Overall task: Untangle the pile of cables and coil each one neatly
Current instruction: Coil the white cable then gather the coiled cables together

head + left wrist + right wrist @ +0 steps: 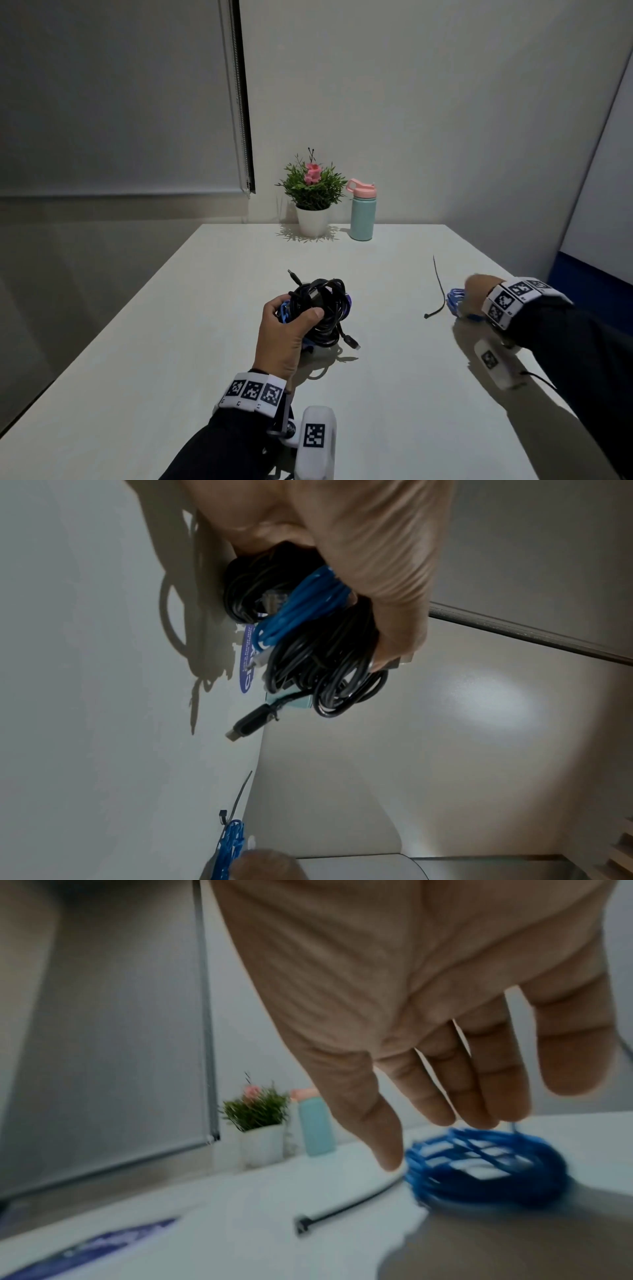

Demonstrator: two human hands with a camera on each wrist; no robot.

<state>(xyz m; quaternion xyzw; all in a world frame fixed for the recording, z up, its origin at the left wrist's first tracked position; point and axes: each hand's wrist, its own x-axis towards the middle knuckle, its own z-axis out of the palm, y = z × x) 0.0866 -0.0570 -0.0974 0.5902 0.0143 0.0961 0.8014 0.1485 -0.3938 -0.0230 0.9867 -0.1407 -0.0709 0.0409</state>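
Observation:
My left hand (pixel 289 329) grips a tangled bundle of black cables (pixel 323 308) just above the middle of the white table (pixel 205 342). A blue cable (pixel 301 610) runs through the bundle under my fingers (pixel 394 601), and a black USB plug (pixel 250 721) hangs from it. At the right, my right hand (pixel 474 291) hovers with straight fingers (pixel 445 1096) over a coiled blue cable (pixel 486 1167) lying on the table. The picture is too blurred to tell whether the fingertips touch the coil. A black zip tie (pixel 440 291) lies just left of that coil.
A potted plant (pixel 311 195) and a teal bottle with a pink lid (pixel 362 212) stand at the table's far edge by the wall. A blue oval sticker (pixel 248 661) lies on the table beneath the bundle. A closed blind (pixel 120 102) hangs at the left.

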